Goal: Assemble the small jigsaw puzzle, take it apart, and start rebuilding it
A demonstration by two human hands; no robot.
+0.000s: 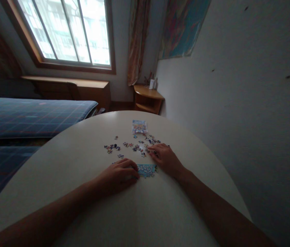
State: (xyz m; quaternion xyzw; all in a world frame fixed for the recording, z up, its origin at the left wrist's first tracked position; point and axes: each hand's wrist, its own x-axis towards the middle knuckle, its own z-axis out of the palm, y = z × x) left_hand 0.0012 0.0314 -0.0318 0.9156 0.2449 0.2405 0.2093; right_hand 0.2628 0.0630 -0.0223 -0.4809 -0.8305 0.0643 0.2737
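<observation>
On the counter [145, 212], my left hand [120, 174] lies flat, grip wide, fingertips touching the assembled puzzle section [147, 170]. Just beyond that section, my right hand [164, 157] rests on loose pieces [134, 146]; I cannot tell its grip.

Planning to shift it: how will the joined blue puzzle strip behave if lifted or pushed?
Thin, interlocked pieces: the puzzle strip probably sags and separates if lifted by one end. Pushed flat, it likely slides on the smooth table.

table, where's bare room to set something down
The table is bare along its left side, beyond the left hand and loose puzzle pieces, and near its front edge between the forearms. Crowded: the middle, from the picture card to the joined puzzle section by the right hand.
</observation>
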